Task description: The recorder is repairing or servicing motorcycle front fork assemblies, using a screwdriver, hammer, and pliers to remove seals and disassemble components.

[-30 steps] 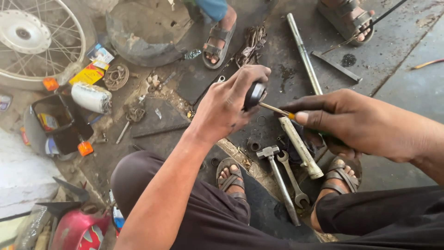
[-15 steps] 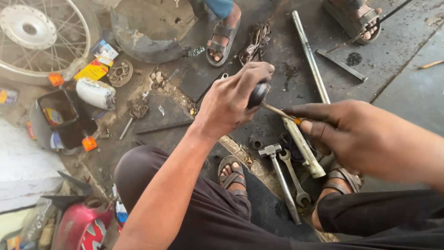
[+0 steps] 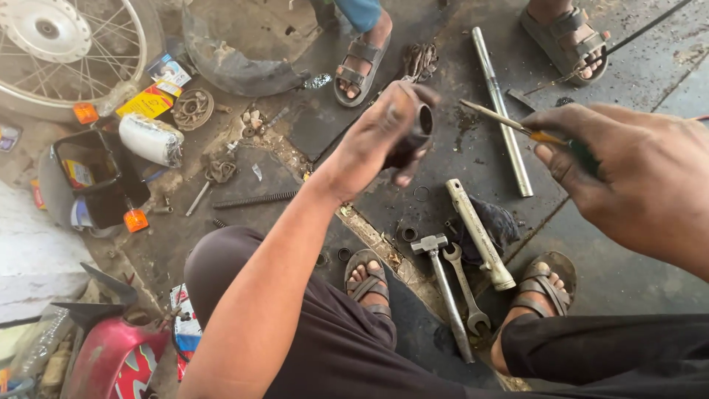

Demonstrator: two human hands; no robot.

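Note:
My left hand grips a short dark metal tube part, its open end turned up and to the right. My right hand holds a thin screwdriver with a yellow and green handle; its tip points left toward the tube and stands a little apart from it. Below the hands, on the greasy floor, lie a hammer, a spanner and a pale metal shaft. My sandalled feet rest on either side of the tools.
A long steel rod lies at the upper middle. Another person's sandalled feet stand at the top. A spoked wheel, a black box of parts, a coil spring and a red tank sit to the left.
My right hand has drawn the screwdriver out and to the right, away from the tube. My left hand has turned the tube so its open end shows.

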